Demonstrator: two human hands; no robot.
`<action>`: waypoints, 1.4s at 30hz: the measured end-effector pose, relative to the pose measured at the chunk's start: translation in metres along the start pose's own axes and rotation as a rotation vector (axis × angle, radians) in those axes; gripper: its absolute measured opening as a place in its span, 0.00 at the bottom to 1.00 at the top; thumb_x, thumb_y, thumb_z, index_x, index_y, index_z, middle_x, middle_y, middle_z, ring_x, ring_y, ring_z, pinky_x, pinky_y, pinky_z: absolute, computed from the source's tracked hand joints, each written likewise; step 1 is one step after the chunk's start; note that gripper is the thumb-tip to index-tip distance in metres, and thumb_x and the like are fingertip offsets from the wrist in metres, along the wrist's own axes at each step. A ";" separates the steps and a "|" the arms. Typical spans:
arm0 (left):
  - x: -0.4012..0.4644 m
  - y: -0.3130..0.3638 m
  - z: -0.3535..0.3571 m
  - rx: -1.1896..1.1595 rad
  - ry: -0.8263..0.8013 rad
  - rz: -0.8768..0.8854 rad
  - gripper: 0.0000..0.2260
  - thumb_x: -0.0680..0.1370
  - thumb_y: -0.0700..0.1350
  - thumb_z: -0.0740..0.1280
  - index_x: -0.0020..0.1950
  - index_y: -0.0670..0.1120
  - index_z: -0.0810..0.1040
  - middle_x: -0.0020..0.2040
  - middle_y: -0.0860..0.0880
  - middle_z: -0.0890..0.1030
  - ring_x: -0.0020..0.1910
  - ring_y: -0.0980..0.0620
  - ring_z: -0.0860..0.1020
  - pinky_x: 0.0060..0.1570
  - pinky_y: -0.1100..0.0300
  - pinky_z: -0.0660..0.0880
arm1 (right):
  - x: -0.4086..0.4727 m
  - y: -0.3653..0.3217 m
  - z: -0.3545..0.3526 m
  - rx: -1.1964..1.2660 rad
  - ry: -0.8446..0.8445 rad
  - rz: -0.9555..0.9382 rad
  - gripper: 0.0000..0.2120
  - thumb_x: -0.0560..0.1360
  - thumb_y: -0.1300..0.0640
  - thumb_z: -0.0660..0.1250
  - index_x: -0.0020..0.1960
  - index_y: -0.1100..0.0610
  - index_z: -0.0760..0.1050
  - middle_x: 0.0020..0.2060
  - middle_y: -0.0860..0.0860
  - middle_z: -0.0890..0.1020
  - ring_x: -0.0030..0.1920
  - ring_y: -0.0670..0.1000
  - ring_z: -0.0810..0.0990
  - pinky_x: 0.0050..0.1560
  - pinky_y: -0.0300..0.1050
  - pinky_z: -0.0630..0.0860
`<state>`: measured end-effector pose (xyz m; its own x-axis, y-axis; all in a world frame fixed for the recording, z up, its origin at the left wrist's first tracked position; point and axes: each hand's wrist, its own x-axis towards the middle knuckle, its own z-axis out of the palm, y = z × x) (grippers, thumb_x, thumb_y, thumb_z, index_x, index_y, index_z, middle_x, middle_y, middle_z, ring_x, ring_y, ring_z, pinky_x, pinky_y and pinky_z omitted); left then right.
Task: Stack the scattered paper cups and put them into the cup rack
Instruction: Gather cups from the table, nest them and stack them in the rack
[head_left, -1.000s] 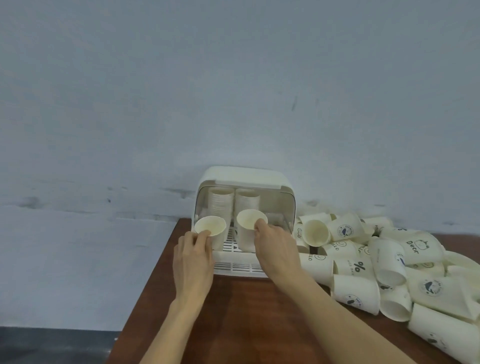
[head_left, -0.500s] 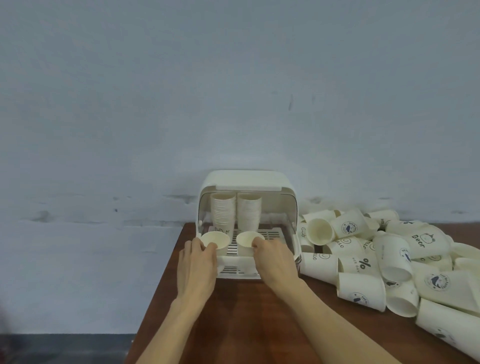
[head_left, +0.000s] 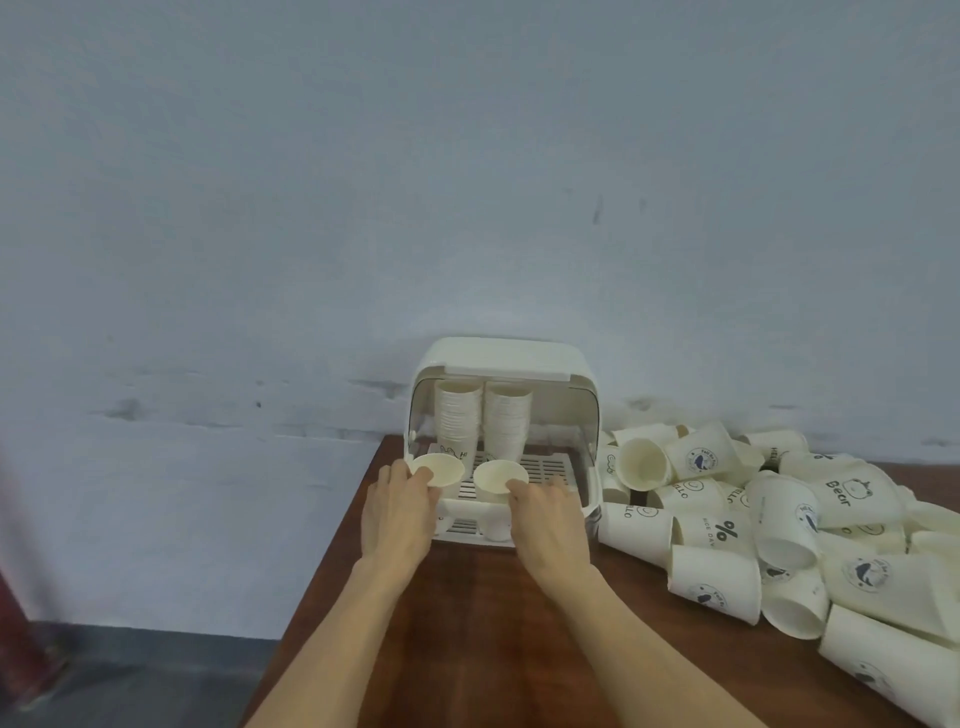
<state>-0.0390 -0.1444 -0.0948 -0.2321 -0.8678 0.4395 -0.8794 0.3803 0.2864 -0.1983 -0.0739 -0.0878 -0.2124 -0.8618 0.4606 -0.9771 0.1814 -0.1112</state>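
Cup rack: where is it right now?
Head view: the cup rack sits at the table's far left corner against the wall, with the loose cup pile to its right.

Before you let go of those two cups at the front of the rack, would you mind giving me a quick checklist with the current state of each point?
1. Left hand holds the left cup at its rim: ok.
2. Right hand holds the right cup at its rim: ok.
3. Both cups upright, mouths up: ok.
4. Cup bottoms seated on the rack tray: cannot tell, the hands hide them.
5. Two tall stacks behind stand upright and apart from the held cups: ok.
6. Loose cups on the table all gathered: not ok, a pile lies to the right.
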 end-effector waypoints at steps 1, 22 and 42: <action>0.001 0.001 0.000 0.010 -0.003 -0.005 0.13 0.82 0.49 0.59 0.64 0.49 0.75 0.56 0.48 0.75 0.55 0.49 0.71 0.54 0.56 0.70 | 0.000 0.001 0.000 0.010 0.001 0.000 0.10 0.72 0.66 0.61 0.48 0.55 0.77 0.40 0.54 0.83 0.46 0.57 0.75 0.41 0.48 0.63; 0.008 0.027 -0.027 0.103 -0.271 -0.137 0.19 0.78 0.42 0.61 0.69 0.47 0.67 0.63 0.45 0.73 0.61 0.46 0.72 0.56 0.54 0.72 | -0.006 0.006 -0.031 0.175 -0.143 0.085 0.22 0.72 0.67 0.61 0.66 0.58 0.67 0.57 0.56 0.78 0.59 0.59 0.72 0.58 0.51 0.69; -0.069 0.181 -0.012 -0.206 -0.351 0.312 0.18 0.79 0.43 0.58 0.69 0.48 0.66 0.61 0.48 0.70 0.60 0.47 0.72 0.56 0.51 0.72 | -0.081 0.124 -0.103 0.172 -0.112 0.435 0.13 0.76 0.61 0.55 0.60 0.58 0.69 0.53 0.56 0.79 0.54 0.57 0.76 0.47 0.49 0.71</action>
<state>-0.1770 -0.0125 -0.0631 -0.6275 -0.7443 0.2285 -0.6537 0.6631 0.3647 -0.3035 0.0673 -0.0487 -0.5889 -0.7711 0.2422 -0.7798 0.4634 -0.4209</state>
